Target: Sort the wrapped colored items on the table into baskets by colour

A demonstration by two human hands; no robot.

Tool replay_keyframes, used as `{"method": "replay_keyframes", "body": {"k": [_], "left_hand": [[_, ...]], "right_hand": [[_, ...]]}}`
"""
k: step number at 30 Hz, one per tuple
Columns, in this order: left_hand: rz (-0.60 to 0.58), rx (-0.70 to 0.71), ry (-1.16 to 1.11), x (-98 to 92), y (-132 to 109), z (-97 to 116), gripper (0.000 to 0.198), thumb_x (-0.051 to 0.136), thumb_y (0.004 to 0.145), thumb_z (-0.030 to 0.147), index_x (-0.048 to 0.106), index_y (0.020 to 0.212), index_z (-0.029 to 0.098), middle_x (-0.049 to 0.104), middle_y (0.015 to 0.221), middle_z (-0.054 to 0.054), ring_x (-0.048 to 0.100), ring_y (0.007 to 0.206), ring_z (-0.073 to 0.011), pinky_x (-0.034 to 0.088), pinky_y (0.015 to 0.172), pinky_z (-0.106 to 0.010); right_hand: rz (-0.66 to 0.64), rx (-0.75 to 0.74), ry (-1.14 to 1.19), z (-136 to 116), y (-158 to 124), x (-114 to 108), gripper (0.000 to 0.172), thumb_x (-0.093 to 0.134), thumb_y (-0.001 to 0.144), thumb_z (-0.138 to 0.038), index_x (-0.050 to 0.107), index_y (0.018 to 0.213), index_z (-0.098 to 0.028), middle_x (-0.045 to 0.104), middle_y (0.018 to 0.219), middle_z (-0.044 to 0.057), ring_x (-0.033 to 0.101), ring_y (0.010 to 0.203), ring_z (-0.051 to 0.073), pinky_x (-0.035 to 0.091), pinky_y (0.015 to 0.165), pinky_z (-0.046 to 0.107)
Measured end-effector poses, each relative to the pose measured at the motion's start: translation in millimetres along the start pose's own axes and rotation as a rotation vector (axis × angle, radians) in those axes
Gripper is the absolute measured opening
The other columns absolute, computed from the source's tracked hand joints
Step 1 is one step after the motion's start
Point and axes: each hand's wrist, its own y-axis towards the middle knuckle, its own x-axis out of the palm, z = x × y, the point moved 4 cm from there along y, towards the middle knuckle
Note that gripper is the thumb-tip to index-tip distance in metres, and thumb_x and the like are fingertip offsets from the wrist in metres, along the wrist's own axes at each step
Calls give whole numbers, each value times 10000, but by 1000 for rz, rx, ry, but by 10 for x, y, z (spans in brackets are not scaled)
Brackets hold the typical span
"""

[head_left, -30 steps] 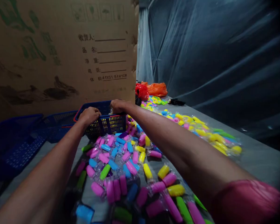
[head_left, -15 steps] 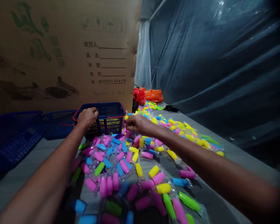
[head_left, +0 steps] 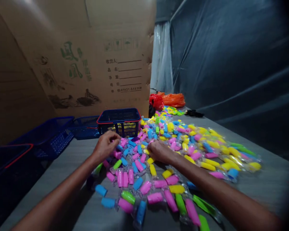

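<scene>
Some packets (head_left: 150,161) behind right hand (head_left: 160,151)

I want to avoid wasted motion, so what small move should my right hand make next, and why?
Probably ease your right hand onto the yellow wrapped piece beside it. That piece lies close to your curled fingers, much nearer than the blue basket. Whether the hand already holds something is hidden, so check first.

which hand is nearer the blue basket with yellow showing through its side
Left. The left hand is just in front of the blue basket; the right hand is farther off, past its right front corner, among wrapped pieces.
</scene>
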Motion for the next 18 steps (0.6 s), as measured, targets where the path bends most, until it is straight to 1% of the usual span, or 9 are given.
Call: {"method": "replay_keyframes", "body": {"k": [2,4,6,8,11,14,16,18], "left_hand": [[-176,32,-99,158,-233,205,123,500,755,167,618,719,163,611,738,-12,564,733,-139,422,664,-234],[-321,68,-103,340,-375,410,127,499,767,161,623,739,162,622,771,-17,562,775,-143,418,709,-242],[-439,111,-7,540,-425,592,140,491,790,168,630,808,165,631,854,-30,560,844,-149,417,759,-247],[-517,149,120,745,-403,729,175,473,808,177,629,889,167,628,930,-47,554,907,-160,419,794,-252],[-567,188,249,1035,-316,852,207,449,809,174,637,896,158,627,944,-76,555,922,-191,433,780,-276],[-568,192,328,1249,-243,887,233,422,785,113,646,848,123,628,936,-124,553,935,-236,438,783,-321],[-557,182,376,1318,-213,884,274,401,763,68,644,886,95,622,968,-154,539,977,-269,431,812,-361],[-559,163,421,1325,-193,871,302,384,749,45,641,907,70,620,967,-178,534,992,-296,427,823,-395]], "right_hand": [[8,6,37,-3,-4,-8,106,569,671,-107,670,673,-137,654,708,90,591,725,203,343,601,251],[42,19,77,33,-27,-51,85,599,671,-144,673,711,-139,653,755,82,581,754,201,347,616,248],[96,43,116,128,-76,-132,118,609,695,-185,675,786,-147,649,831,73,571,804,195,355,648,241],[153,81,154,287,-151,-231,151,590,717,-180,662,847,-155,640,875,56,565,829,180,361,662,227],[208,161,197,587,-282,-336,181,532,721,-108,625,873,-142,632,817,30,568,744,147,363,597,202],[234,211,211,791,-390,-335,203,494,736,-70,599,900,-126,626,792,26,568,684,136,376,564,196],[242,187,209,798,-417,-284,244,486,761,-69,593,972,-129,629,869,35,575,747,138,404,622,198],[246,134,191,713,-396,-221,306,479,783,-67,578,1062,-141,614,988,52,564,873,144,408,725,207]]}}
